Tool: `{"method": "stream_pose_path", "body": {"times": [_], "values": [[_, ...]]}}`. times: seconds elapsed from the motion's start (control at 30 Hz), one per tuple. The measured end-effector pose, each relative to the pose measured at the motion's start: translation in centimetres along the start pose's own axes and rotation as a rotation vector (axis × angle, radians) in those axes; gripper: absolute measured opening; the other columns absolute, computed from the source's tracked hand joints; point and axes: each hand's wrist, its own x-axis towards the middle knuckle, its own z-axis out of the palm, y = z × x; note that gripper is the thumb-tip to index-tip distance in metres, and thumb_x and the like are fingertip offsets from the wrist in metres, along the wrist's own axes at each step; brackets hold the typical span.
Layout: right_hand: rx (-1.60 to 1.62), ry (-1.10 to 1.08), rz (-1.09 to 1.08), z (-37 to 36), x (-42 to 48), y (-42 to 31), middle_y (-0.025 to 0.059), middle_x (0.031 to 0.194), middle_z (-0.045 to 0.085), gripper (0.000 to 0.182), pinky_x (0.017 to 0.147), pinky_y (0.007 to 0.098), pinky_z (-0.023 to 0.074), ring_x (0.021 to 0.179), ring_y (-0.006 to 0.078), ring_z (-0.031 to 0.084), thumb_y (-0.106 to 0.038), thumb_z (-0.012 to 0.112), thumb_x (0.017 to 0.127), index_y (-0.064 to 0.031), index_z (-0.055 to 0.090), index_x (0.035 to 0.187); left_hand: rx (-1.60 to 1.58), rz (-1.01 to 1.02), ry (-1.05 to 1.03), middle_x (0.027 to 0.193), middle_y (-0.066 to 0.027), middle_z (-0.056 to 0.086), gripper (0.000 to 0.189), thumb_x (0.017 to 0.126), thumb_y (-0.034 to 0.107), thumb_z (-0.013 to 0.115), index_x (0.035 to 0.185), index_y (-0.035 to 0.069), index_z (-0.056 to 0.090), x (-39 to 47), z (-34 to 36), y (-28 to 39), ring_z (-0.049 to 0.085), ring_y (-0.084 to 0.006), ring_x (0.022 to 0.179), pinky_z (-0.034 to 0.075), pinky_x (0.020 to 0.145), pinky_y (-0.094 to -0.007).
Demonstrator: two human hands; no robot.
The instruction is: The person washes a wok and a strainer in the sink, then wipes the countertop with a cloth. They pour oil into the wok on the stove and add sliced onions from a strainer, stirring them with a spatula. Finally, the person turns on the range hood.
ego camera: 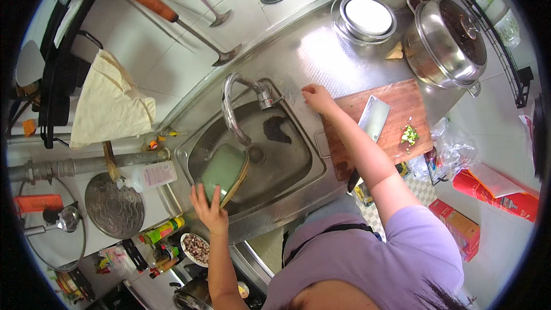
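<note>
A green dish (224, 168) with a tan rim stands tilted in the left part of the stainless-steel sink (284, 170). My left hand (211, 211) has its fingers over the near end of this dish. Beyond the sink's right edge, my right hand (318, 99) is at the steel counter by the faucet (234, 107), its fingers bent; whether anything small is between them is hidden. Beneath my right forearm lies a wooden cutting board (413, 99). On it are a cleaver (375, 116), partly covered by the arm, and a small heap of chopped green pieces (409, 135).
A lidded steel pot (434, 51) and stacked metal bowls (369, 17) stand on the counter's far right. A plate of sliced food (196, 249) and a dark pan (193, 295) are at lower left. A cloth bag (107, 103) and a long-handled turner (181, 21) hang along the wall.
</note>
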Motion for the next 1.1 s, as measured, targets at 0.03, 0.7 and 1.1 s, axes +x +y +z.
{"method": "stream_pose_path", "body": {"times": [0.03,0.7,1.1], "values": [[0.032,0.011,0.093,-1.5,0.6,-1.0,0.0123,0.089,0.066,0.03,0.069,0.0313,0.0489,0.075,0.0222,0.064,-0.02,0.056,0.084,0.0005,0.06,0.106,-0.074,-0.098,0.029,0.135,-0.0182,0.04,0.072,0.056,-0.014,0.05,0.121,0.015,0.057,-0.5,0.1,0.0,0.034,-0.0413,0.126,0.032,0.101,-0.0484],[0.446,0.625,0.374,-19.7,8.1,-0.9,0.0148,0.065,0.06,0.018,0.045,0.0327,0.0527,0.048,0.0188,0.056,-0.009,0.053,0.083,0.0081,0.055,0.087,-1.692,-1.658,-0.361,0.119,-0.0144,0.048,0.069,0.064,-0.01,0.044,0.13,0.01,0.037,-4.1,4.5,4.5,0.05,-0.0355,0.108,0.048,0.085,-0.0494],[-0.468,0.678,0.162,-23.3,1.5,-6.4,0.025,0.101,0.061,0.042,0.088,0.0423,0.0454,0.098,0.0392,0.058,-0.019,0.059,0.072,0.001,0.056,0.109,-1.663,-1.34,-0.528,0.114,-0.0136,0.048,0.057,0.07,-0.007,0.047,0.125,0.004,0.036,7.2,4.2,15.6,0.052,-0.0292,0.103,0.048,0.085,-0.0424]]}}
